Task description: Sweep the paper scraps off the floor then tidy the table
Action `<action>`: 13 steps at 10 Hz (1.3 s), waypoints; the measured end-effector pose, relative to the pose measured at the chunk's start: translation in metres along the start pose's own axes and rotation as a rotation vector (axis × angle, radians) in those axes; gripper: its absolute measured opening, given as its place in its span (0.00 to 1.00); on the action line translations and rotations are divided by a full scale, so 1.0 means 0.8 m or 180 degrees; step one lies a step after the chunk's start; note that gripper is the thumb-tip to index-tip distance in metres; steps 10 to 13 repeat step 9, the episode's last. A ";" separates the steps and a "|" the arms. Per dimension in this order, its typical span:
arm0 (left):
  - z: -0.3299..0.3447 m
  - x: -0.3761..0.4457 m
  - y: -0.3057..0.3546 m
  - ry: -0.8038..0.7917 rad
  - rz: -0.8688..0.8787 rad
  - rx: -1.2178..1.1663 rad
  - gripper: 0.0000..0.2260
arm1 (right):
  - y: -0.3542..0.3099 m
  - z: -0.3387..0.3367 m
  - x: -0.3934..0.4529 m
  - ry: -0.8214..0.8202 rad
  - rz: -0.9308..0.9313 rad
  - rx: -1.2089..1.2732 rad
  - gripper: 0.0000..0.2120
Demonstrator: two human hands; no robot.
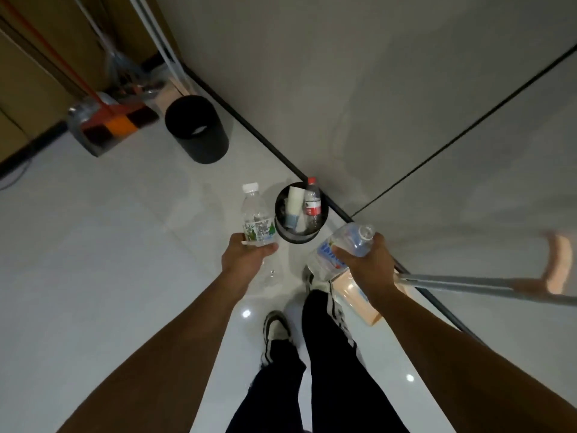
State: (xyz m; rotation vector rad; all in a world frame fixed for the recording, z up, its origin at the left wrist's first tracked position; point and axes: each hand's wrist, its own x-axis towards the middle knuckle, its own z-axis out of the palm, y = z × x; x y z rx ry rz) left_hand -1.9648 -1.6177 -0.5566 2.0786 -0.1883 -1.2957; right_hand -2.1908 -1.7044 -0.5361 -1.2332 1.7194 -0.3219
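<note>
**Two bottles held above a nearly full bin**

Head camera: I look down past both forearms onto pale glossy floor tiles point(93, 245). The left hand point(246, 254) curls round the base of a clear plastic water bottle with a white cap and green label point(256, 218), holding it upright just left of a small black round waste bin point(281, 228). The right hand point(365, 257) grips a larger clear plastic bottle with a blue label point(335, 254), uncapped and tipped on its side, just right of that bin. I judge both are held there for dropping in as part of the table tidying. The bin already holds a red-labelled plastic bottle point(313, 203) and a white paper cup point(293, 204), so room looks tight.

Farther off, a taller black cylindrical bin point(199, 132) stands near a grey dustpan point(93, 135) with an orange-and-black broom point(125, 120) resting in it, parked against the wall, which suggests sweeping is over. I see no paper scraps on the floor; something white lies inside the taller bin, too small to identify. The table is not clearly in view.
</note>
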 end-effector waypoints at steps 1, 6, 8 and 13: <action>0.015 0.059 0.009 0.0021 -0.0071 -0.0148 0.30 | -0.010 0.037 0.074 -0.0023 0.0124 -0.0294 0.34; 0.179 0.390 -0.024 0.0220 -0.0267 -0.0064 0.22 | 0.043 0.220 0.401 -0.0441 0.0074 -0.0737 0.34; 0.211 0.447 -0.055 -0.0092 -0.0249 0.1074 0.21 | 0.080 0.240 0.436 -0.0781 0.0109 -0.1099 0.39; 0.205 0.449 -0.049 -0.0092 -0.0343 0.0813 0.23 | 0.077 0.241 0.442 -0.0874 0.0266 -0.1342 0.51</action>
